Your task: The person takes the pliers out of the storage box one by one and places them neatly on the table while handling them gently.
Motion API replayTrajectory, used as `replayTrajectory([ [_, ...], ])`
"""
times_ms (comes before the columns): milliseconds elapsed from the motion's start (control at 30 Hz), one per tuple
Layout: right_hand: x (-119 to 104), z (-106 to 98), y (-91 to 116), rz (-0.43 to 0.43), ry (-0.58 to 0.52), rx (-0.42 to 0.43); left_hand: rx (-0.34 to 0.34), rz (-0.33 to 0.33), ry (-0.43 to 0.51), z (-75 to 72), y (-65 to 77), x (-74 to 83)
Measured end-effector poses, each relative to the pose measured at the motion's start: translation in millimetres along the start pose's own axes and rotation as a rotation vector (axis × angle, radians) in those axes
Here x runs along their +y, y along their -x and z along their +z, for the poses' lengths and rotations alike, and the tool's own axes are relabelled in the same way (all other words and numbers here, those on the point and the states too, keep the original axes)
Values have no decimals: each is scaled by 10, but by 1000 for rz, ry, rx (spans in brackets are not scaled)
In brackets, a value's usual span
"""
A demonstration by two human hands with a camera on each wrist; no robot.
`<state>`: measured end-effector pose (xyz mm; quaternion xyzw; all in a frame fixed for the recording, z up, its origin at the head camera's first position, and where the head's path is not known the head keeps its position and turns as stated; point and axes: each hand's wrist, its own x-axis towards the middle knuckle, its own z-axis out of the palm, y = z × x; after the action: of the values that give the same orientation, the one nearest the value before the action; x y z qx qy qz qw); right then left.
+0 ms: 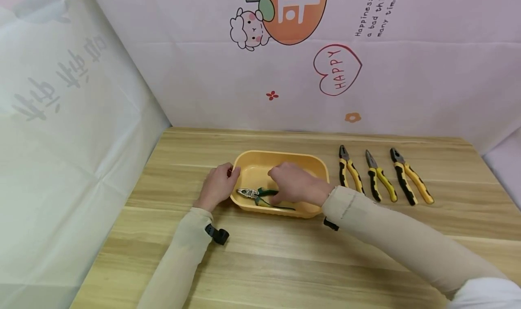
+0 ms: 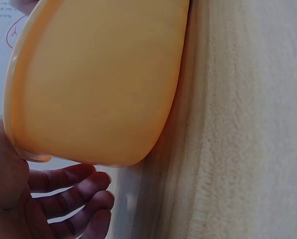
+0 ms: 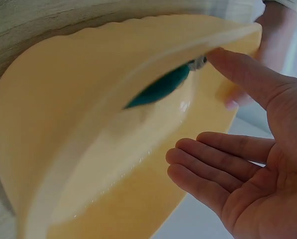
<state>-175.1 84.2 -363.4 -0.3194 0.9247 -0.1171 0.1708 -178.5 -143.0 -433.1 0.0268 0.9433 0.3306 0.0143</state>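
A yellow plastic basket stands on the table with green-handled pliers lying in it, silver head toward the left end. My left hand grips the basket's left end at the rim; the left wrist view has its fingers against the outside of the end wall. Over the basket reaches my right hand, above the pliers' handles and partly covering them. In the right wrist view its fingers are extended and the thumb is spread apart, with nothing between them.
Right of the basket lie three yellow-and-black pliers in a row: the left pliers, the middle pliers and the right pliers. A white printed cloth hangs behind the wooden table and another along the left.
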Motion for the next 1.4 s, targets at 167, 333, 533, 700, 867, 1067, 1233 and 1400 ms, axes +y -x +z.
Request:
replayTrajectory([
  [167,-36,58,-62,-39,37,-15,0,-8,-14,7,-6,9],
  [333,-64,98,-104,-80,81,-3,12,-14,-30,6,-8,27],
  [533,-70,157,-149,-62,78,-16,20,-27,-47,10,-6,28],
  [700,-52,203,-160,-44,86,-20,20,-31,-47,14,-3,28],
  [867,-41,246,-150,-47,109,-19,16,-36,-36,17,1,28],
  [1067,-30,272,-140,-71,94,13,15,-34,-24,14,3,26],
  [1233,-16,281,-148,-55,62,20,20,-29,-29,11,-6,18],
  [1400,24,272,-163,-37,49,19,18,-21,-28,10,-6,15],
])
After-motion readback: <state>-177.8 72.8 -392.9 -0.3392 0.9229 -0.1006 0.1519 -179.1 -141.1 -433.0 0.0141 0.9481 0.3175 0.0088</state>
